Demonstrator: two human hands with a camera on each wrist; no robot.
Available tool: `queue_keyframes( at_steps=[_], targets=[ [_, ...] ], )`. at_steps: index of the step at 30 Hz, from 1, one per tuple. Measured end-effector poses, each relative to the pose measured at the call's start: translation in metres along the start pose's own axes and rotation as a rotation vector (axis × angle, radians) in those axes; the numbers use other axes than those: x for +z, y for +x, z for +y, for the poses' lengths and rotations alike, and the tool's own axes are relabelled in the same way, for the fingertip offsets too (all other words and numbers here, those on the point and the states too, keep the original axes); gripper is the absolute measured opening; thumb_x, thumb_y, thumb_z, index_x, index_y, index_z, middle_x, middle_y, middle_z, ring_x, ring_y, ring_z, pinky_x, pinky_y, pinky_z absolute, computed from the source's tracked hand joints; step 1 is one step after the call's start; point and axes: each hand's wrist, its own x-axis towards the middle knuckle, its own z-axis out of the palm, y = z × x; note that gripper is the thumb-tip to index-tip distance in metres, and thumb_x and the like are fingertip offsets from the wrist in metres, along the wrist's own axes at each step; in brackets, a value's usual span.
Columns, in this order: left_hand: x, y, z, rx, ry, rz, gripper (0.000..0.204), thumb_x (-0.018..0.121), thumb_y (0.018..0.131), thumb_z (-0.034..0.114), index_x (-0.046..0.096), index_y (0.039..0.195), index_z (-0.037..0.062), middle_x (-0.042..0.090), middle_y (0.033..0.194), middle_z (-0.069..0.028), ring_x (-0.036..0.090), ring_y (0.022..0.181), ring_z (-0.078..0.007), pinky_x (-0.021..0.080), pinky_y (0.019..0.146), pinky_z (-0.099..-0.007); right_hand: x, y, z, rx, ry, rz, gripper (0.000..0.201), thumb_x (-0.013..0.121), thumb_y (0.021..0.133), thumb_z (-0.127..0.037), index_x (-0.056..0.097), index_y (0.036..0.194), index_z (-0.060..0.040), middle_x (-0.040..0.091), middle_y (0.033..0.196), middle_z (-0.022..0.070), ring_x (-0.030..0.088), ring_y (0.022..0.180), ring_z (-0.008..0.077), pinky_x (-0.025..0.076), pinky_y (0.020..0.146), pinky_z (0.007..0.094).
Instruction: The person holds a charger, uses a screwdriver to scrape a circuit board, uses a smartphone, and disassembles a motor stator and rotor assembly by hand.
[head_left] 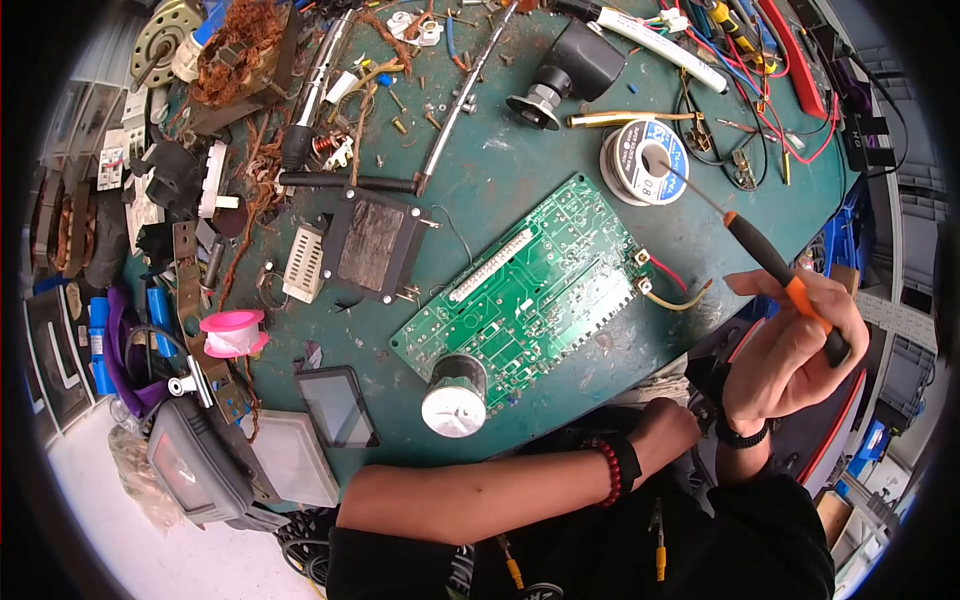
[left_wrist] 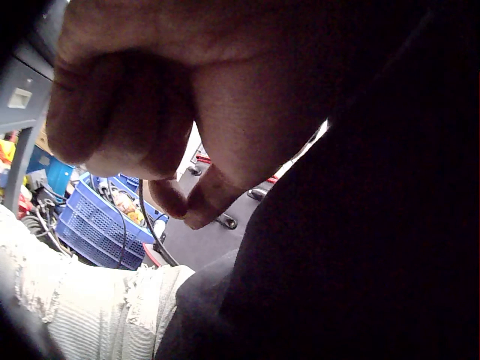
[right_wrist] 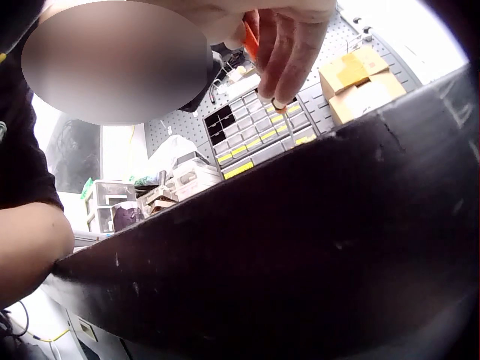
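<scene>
My right hand grips the black-and-orange handle of a screwdriver past the table's right edge. The thin shaft slants up-left, its tip overlapping the solder spool in the head view. In the right wrist view, the fingers bend near an orange part of the handle. My left hand is low at the table's front edge. Its fingers are curled with thumb and index tips together in the left wrist view, and nothing shows between them. A green circuit board lies nearby, with red and yellow wires at its right corner.
A metal-topped cylinder stands at the board's lower corner. Left of the board are a black-framed transformer and a pink spool. Loose wires, screws and scrap parts crowd the table's back and left. A blue basket sits below.
</scene>
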Motion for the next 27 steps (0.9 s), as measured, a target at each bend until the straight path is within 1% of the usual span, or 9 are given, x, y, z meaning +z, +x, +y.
queue_keyframes(
  at_steps=[1, 3, 5, 6, 9, 14, 16, 19, 27],
  targets=[
    [0.000, 0.000, 0.000, -0.012, 0.023, 0.030, 0.012, 0.062, 0.079, 0.016, 0.064, 0.069, 0.0226, 0.059, 0.063, 0.0079, 0.063, 0.061, -0.0091, 0.043, 0.050, -0.0286, -0.002, 0.001, 0.003, -0.017, -0.071, 0.011, 0.032, 0.050, 0.101, -0.029, 0.041, 0.104, 0.0010, 0.059, 0.082, 0.0195, 0.065, 0.058, 0.0278, 0.048, 0.051, 0.0283],
    [0.001, 0.002, 0.003, -0.036, -0.023, -0.001, 0.012, 0.063, 0.079, 0.016, 0.067, 0.069, 0.0217, 0.062, 0.065, 0.0071, 0.065, 0.064, -0.0110, 0.044, 0.050, -0.0292, -0.006, 0.000, -0.003, 0.033, 0.025, -0.052, 0.031, 0.050, 0.101, -0.029, 0.040, 0.103, 0.0001, 0.060, 0.083, 0.0208, 0.065, 0.055, 0.0267, 0.050, 0.052, 0.0295],
    [-0.002, 0.003, 0.004, -0.061, -0.072, -0.036, 0.012, 0.064, 0.078, 0.016, 0.070, 0.069, 0.0207, 0.066, 0.066, 0.0062, 0.068, 0.067, -0.0129, 0.044, 0.049, -0.0298, -0.002, -0.003, -0.012, 0.192, 0.372, -0.084, 0.032, 0.050, 0.101, -0.031, 0.040, 0.103, -0.0001, 0.061, 0.081, 0.0225, 0.064, 0.054, 0.0253, 0.053, 0.052, 0.0308],
    [-0.003, 0.003, 0.004, -0.058, -0.064, -0.043, 0.012, 0.064, 0.078, 0.016, 0.070, 0.069, 0.0208, 0.066, 0.066, 0.0063, 0.068, 0.067, -0.0128, 0.044, 0.049, -0.0298, -0.003, -0.003, -0.013, 0.216, 0.295, -0.110, 0.036, 0.052, 0.100, -0.033, 0.039, 0.102, 0.0003, 0.062, 0.078, 0.0242, 0.064, 0.053, 0.0251, 0.054, 0.051, 0.0311],
    [-0.004, 0.002, 0.003, -0.049, -0.039, -0.064, 0.012, 0.064, 0.079, 0.016, 0.070, 0.069, 0.0209, 0.066, 0.067, 0.0064, 0.068, 0.068, -0.0125, 0.044, 0.050, -0.0298, 0.003, -0.004, -0.013, 0.247, 0.285, -0.117, 0.037, 0.053, 0.099, -0.034, 0.039, 0.102, 0.0008, 0.062, 0.075, 0.0242, 0.063, 0.053, 0.0254, 0.053, 0.049, 0.0296],
    [-0.005, 0.003, 0.003, -0.042, -0.051, -0.078, 0.012, 0.064, 0.079, 0.017, 0.070, 0.070, 0.0214, 0.065, 0.067, 0.0069, 0.067, 0.068, -0.0120, 0.044, 0.050, -0.0297, -0.002, -0.008, -0.007, 0.304, 0.345, -0.082, 0.036, 0.053, 0.099, -0.028, 0.038, 0.105, 0.0038, 0.059, 0.085, 0.0251, 0.065, 0.057, 0.0282, 0.056, 0.051, 0.0341],
    [-0.006, 0.002, 0.004, -0.053, -0.027, -0.068, 0.013, 0.063, 0.080, 0.017, 0.070, 0.071, 0.0222, 0.065, 0.067, 0.0075, 0.067, 0.069, -0.0116, 0.044, 0.051, -0.0296, -0.002, -0.007, -0.005, 0.297, 0.375, -0.156, 0.035, 0.051, 0.100, -0.027, 0.036, 0.106, 0.0047, 0.056, 0.089, 0.0261, 0.064, 0.061, 0.0279, 0.058, 0.053, 0.0377],
    [-0.006, 0.002, 0.004, -0.066, -0.019, -0.050, 0.014, 0.063, 0.081, 0.017, 0.070, 0.071, 0.0228, 0.065, 0.067, 0.0077, 0.067, 0.069, -0.0115, 0.045, 0.052, -0.0295, -0.002, -0.005, -0.007, 0.284, 0.360, -0.231, 0.034, 0.051, 0.100, -0.026, 0.036, 0.106, 0.0045, 0.057, 0.088, 0.0259, 0.064, 0.062, 0.0271, 0.059, 0.055, 0.0379],
    [-0.018, 0.000, 0.001, -0.042, -0.009, -0.102, 0.013, 0.063, 0.081, 0.017, 0.070, 0.071, 0.0226, 0.065, 0.068, 0.0080, 0.067, 0.069, -0.0115, 0.045, 0.052, -0.0291, -0.003, -0.004, -0.007, 0.322, 0.378, -0.214, 0.034, 0.051, 0.100, -0.027, 0.036, 0.105, 0.0037, 0.057, 0.088, 0.0255, 0.064, 0.061, 0.0269, 0.059, 0.056, 0.0381]
  ],
)
